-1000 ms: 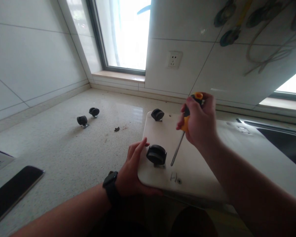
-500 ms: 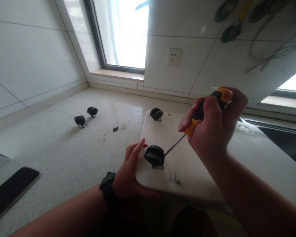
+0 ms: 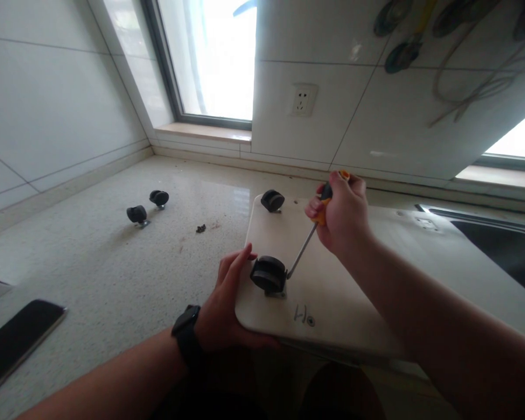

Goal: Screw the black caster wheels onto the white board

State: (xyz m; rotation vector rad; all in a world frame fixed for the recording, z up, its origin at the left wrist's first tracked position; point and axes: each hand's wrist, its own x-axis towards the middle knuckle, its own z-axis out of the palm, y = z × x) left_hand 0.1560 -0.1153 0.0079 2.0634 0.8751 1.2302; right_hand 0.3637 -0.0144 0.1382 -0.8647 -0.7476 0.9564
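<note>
My right hand point(image 3: 343, 210) is wrapped round the yellow and black handle of a screwdriver point(image 3: 304, 248). Its shaft slants down to the side of a black caster wheel point(image 3: 269, 274); the tip is hidden there. This caster stands on a metal plate on a white board point(image 3: 350, 309) with rounded corners. With fingers and thumb spread round the board's left end, my left hand point(image 3: 225, 309) grips it and wears a black watch. A second caster point(image 3: 272, 200) sits at the board's far corner. Handwritten marks and a small hole lie near the close edge.
Two loose casters point(image 3: 136, 214) point(image 3: 158, 198) and a small pile of screws point(image 3: 200, 228) lie on the speckled counter point(image 3: 126, 280). A black phone-like slab point(image 3: 20, 344) rests at the left. Behind are a wall socket point(image 3: 304, 100) and a window; a dark sink point(image 3: 503, 245) is at right.
My right hand has tilted the screwdriver steeper, its handle shifting left and the hand turning. The left hand stays on the board. The whole view has shifted slightly.
</note>
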